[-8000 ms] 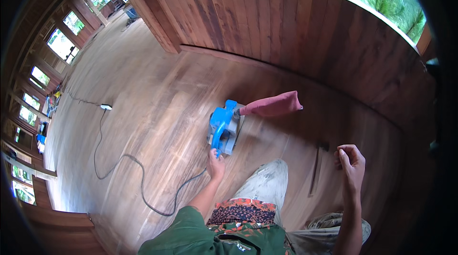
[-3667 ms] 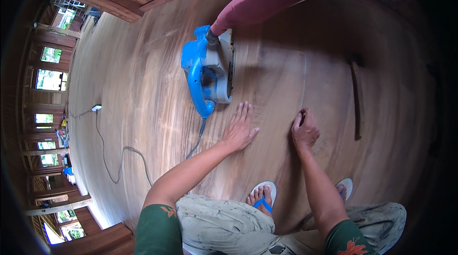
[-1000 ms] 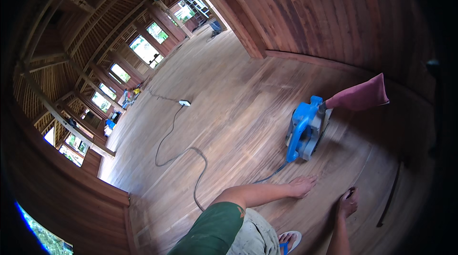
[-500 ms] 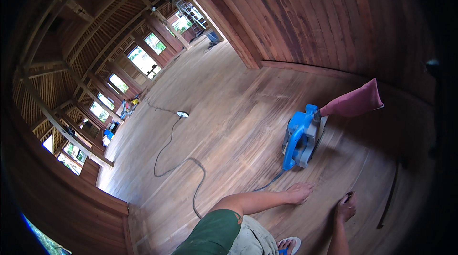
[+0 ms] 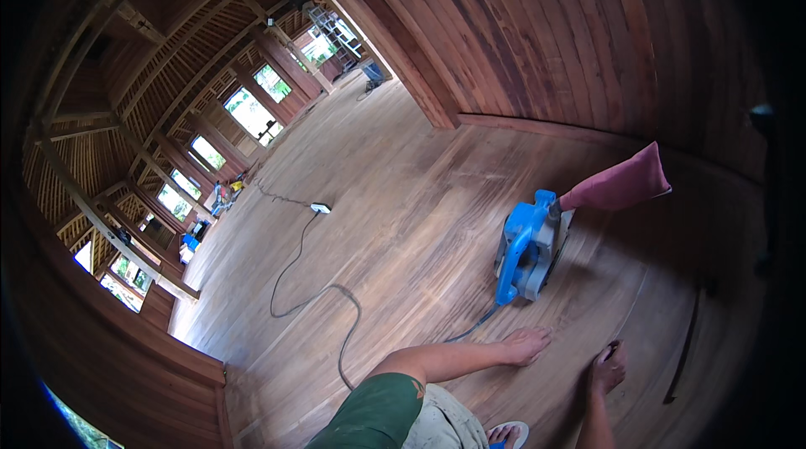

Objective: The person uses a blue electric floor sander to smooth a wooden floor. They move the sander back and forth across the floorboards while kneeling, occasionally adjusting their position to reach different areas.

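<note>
My left hand [image 5: 522, 346] lies with straightened fingers on the wooden floor [image 5: 420, 231], just below the blue and grey belt sander [image 5: 526, 247]. The sander stands on the boards with its pink dust bag [image 5: 617, 180] sticking out to the right and its cord [image 5: 473, 325] running off toward the lower left. To the right, my right hand [image 5: 609, 365] is closed at a thin line in the floor; something small and dark shows between the fingers, too small to name. A long, narrow dark bar [image 5: 688, 344] lies on the floor right of that hand.
A plank wall [image 5: 588, 46] rises beyond the sander, and another wooden wall [image 5: 117, 340] curves along the lower left. A white power strip [image 5: 320, 208] lies on the cord across the floor. Posts, a ladder [image 5: 332, 29] and piled tools [image 5: 222, 197] stand farther off.
Eight seconds ago my left hand gripped the sander's handle; it has let go and moved onto the floor. My right hand has lowered to the boards. In the last second only the view shifted slightly.
</note>
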Motion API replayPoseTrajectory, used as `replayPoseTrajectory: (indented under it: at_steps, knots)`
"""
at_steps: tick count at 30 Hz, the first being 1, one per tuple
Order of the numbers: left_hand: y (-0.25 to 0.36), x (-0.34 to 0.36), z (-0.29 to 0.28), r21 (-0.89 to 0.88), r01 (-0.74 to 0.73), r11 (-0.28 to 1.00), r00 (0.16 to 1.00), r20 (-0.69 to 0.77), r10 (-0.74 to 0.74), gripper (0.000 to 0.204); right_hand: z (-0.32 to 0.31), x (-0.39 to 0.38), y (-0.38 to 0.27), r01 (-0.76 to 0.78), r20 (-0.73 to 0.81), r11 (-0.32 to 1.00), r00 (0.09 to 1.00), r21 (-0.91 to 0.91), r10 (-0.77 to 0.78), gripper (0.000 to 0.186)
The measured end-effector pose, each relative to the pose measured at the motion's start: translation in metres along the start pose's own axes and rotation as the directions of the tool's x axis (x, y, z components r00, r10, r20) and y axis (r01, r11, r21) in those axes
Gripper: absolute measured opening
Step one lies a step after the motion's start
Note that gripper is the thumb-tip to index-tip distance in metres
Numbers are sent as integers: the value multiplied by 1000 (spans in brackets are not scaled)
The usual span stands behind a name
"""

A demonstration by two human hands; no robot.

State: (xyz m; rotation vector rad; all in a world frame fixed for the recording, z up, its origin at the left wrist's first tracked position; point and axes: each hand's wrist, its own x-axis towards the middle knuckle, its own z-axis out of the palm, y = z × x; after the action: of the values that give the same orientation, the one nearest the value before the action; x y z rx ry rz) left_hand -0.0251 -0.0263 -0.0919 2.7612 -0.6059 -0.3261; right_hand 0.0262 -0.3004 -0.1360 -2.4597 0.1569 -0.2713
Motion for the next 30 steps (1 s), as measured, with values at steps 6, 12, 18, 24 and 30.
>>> replayPoseTrajectory:
  at_steps: [6, 12, 18, 24, 30]
  knots:
    - [0, 1, -2, -11, 28, 1000, 999, 42, -28, 60, 1, 0, 0, 6, -28, 1000, 1000, 6, -6, 18]
    - [-4, 2, -3, 7, 3, 1000, 1000, 8, -3, 65, -2, 0, -1, 6, -6, 1000, 1000, -5, -6, 18]
    - [-1, 6, -6, 15, 47, 999, 998, 42, -48, 74, 2, -1, -1, 11, -44, 1000, 999, -2, -11, 15]
    - [2, 3, -6, 37, 97, 995, 985, 142, -101, 77, 6, -2, 3, 19, -57, 1000, 998, 4, -18, 16]
    - [3, 1, -5, 88, 98, 991, 987, 122, -108, 82, 7, -2, 3, 15, -62, 1000, 998, -10, -16, 15]
